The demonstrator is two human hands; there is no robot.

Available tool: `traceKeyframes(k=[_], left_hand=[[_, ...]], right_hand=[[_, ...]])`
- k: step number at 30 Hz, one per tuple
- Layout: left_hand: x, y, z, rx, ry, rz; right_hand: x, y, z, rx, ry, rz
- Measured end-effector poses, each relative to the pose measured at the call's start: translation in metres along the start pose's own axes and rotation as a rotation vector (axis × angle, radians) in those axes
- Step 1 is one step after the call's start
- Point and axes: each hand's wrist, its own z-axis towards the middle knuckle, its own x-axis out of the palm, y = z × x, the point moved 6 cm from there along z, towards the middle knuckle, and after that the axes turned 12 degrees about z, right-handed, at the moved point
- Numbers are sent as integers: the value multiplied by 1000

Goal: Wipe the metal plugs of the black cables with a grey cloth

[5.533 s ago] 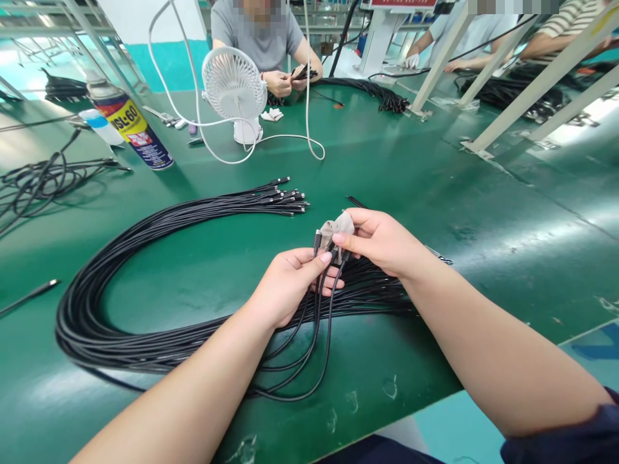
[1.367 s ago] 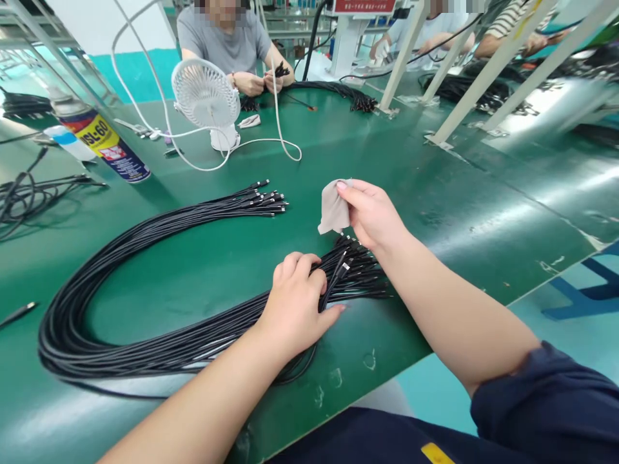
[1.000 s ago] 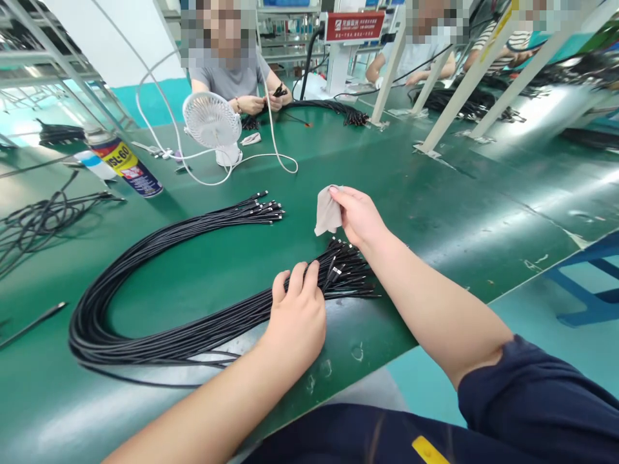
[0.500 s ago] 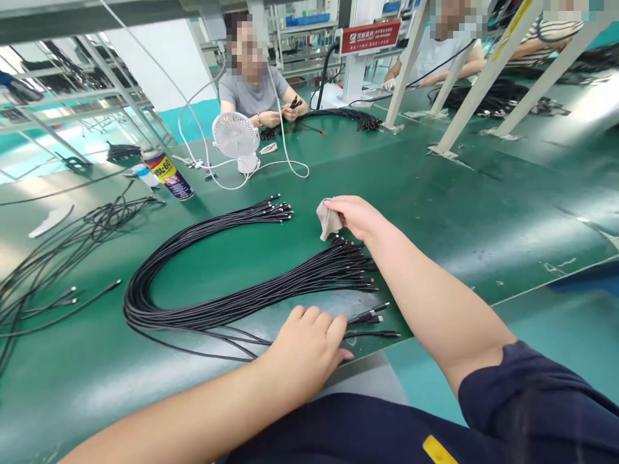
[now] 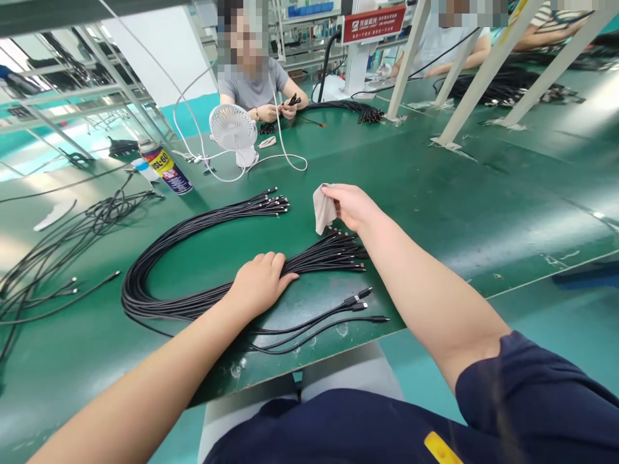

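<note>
Many cables (image 5: 137,283): curving across the table (image 5: 425,174), partly hiding under the left grip (image 5: 260,281)
Left grip: lying palm-down, its underside hiding, leaving closure impossible to tell
Right grip (image 5: 352,205): pinching a cloth (image 5: 324,209) near the connector ends (image 5: 355,252)

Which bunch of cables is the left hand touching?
The U-shaped bundle; the left hand lies on it, while the tangled bunch farther left is untouched.

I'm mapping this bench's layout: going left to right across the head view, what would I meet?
White curved piece → spray can → white fan → pale cloth pinched in the right hand → dark cable pile at the far right.
</note>
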Motion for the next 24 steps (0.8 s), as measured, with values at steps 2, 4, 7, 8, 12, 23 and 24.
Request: traceKeyframes(k=[2,4,7,8,12,23,24], left_hand=[[4,2,5,-35,-12,27],[6,7,9,-90,-21,40],[4,12,13,-174,-35,53],[3,12,14,-190,-36,55],[5,11,16,-172,-28,49],[2,84,-31,-16,45,-438],[1,89,-38,-20,90,-461]], right_hand=[[-1,6,0,-28,-9,21],[-4,11,2,-61,-25,53],[-7,14,5,-102,-41,99],[-7,15,6,-114,-44,110],[-8,16,7,-164,-48,143],[-3,8,0,-145,-9,17],[-2,7,-1,-152,-7,15]])
